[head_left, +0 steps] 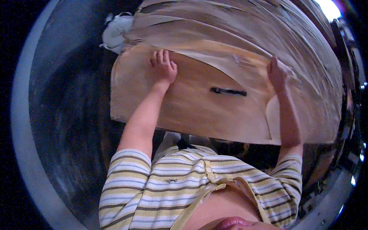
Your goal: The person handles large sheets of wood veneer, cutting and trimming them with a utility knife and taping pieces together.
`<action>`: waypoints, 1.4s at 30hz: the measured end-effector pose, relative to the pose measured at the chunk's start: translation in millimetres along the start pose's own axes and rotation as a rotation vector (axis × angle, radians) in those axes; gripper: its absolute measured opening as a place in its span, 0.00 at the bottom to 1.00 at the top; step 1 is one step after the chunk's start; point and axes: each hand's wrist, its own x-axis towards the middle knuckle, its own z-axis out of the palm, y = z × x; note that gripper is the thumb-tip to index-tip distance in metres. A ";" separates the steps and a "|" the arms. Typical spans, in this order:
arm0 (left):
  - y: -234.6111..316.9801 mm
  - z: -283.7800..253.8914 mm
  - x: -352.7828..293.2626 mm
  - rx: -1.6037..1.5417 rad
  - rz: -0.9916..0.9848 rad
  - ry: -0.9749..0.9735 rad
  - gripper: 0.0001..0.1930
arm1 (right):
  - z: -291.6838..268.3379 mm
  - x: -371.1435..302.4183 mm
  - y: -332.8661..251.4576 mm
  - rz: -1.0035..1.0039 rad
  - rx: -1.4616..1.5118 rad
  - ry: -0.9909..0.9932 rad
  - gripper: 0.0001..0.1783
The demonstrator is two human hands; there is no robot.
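Note:
A thin tan sheet (214,53), cloth or leather, lies partly folded back over a brown table top (199,115). My right hand (278,74) is closed on the sheet's raised edge at the right. Its fingers are bent, and the sheet slopes away from them in a fold. On the table's left part, by the curved border of the sheet, my left hand (165,68) rests with fingers stretched and slightly spread. Between my hands lies a slim black tool (229,91), too blurred to tell its exact kind.
More wrinkled tan material (245,23) is heaped in layers across the far side. A white object with a looped part (117,32) stands beyond the table's far left corner. Dark floor (73,99) stretches along the left. A bright light (329,9) shines at the top right.

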 end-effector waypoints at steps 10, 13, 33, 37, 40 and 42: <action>-19.2 0.3 13.4 0.080 0.001 -0.020 0.22 | -43.7 -13.1 209.8 0.359 -0.487 -0.075 0.07; -47.2 10.5 10.6 0.040 0.002 0.062 0.21 | -31.0 -21.6 146.9 0.292 -0.353 0.045 0.07; -57.4 42.6 24.2 -0.014 0.112 0.213 0.20 | -51.1 -166.9 -138.8 0.485 0.653 0.024 0.10; -15.4 -3.4 5.8 -0.139 0.468 0.318 0.20 | -39.4 -270.8 -64.2 1.018 0.582 0.123 0.09; 73.6 -69.1 -66.3 -0.369 0.661 0.129 0.23 | -26.5 -336.6 -20.4 1.443 0.764 0.508 0.13; 110.9 -67.3 -98.1 -0.339 0.682 -0.026 0.25 | -7.6 -341.1 0.0 1.665 0.804 0.690 0.17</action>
